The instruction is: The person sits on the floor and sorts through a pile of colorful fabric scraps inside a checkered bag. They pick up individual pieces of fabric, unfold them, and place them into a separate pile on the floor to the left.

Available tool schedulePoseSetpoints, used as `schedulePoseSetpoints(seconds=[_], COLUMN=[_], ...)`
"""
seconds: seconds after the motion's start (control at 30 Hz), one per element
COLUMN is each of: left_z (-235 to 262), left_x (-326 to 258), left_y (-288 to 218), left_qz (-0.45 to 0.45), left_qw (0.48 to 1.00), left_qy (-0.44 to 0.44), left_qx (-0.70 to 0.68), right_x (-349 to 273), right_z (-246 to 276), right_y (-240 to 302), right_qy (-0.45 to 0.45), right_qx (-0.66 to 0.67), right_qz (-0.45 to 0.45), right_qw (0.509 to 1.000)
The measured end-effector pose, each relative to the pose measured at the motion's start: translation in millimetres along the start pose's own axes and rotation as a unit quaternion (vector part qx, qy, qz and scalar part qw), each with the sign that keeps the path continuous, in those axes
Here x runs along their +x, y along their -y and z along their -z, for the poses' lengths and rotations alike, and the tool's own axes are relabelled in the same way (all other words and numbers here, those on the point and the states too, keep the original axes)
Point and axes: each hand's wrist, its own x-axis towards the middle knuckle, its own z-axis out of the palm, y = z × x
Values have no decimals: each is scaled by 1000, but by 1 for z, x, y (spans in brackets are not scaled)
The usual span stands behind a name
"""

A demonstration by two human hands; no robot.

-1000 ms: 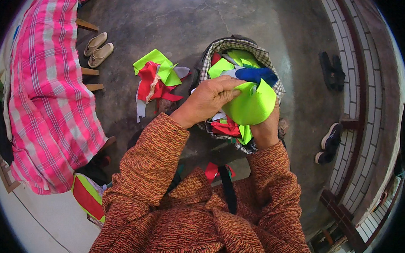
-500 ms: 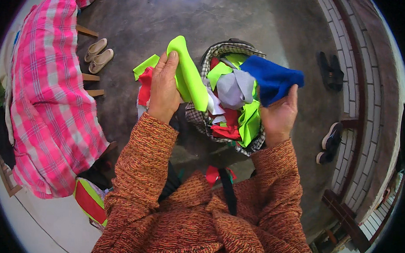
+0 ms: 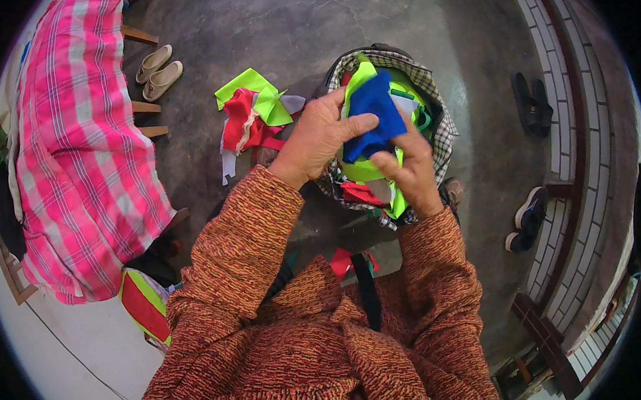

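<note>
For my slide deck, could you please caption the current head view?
Left hand pinching blue cloth, right hand at its edge, over a checked bag of scraps.

A pink plaid cloth [image 3: 87,140] hangs over wooden legs [image 3: 146,107]; beside them, cream slip-on shoes [image 3: 162,81] stand on the concrete floor [image 3: 271,26]. At right, black slides [image 3: 524,105] and white-soled sneakers [image 3: 531,209] lie near white brickwork [image 3: 563,114].

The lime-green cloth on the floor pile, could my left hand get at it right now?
Probably yes: the lime-green cloth lies uncovered near your left hand, though that hand pinches the blue cloth and might need to let go first.
</note>
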Motion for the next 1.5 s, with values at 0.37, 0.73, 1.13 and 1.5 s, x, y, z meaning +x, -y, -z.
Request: schedulePoseSetpoints(seconds=[0.37, 0.73, 1.13, 1.5], left_z=[119, 72, 4, 32], left_x=[-4, -1, 2, -3], left_y=[-42, -37, -9, -48], left_qz=[-144, -151, -129, -217], left_qw=[795, 843, 961, 950], left_qy=[-337, -178, 87, -225], left_qx=[483, 484, 230, -13], right_x=[-34, 8, 6, -24], right_z=[11, 29, 28, -25], right_y=[-90, -28, 12, -67], right_qy=[197, -177, -135, 194], right_qx=[-468, 9, 490, -374], right_qz=[-192, -118, -50, -55], right_qw=[840, 977, 860, 905])
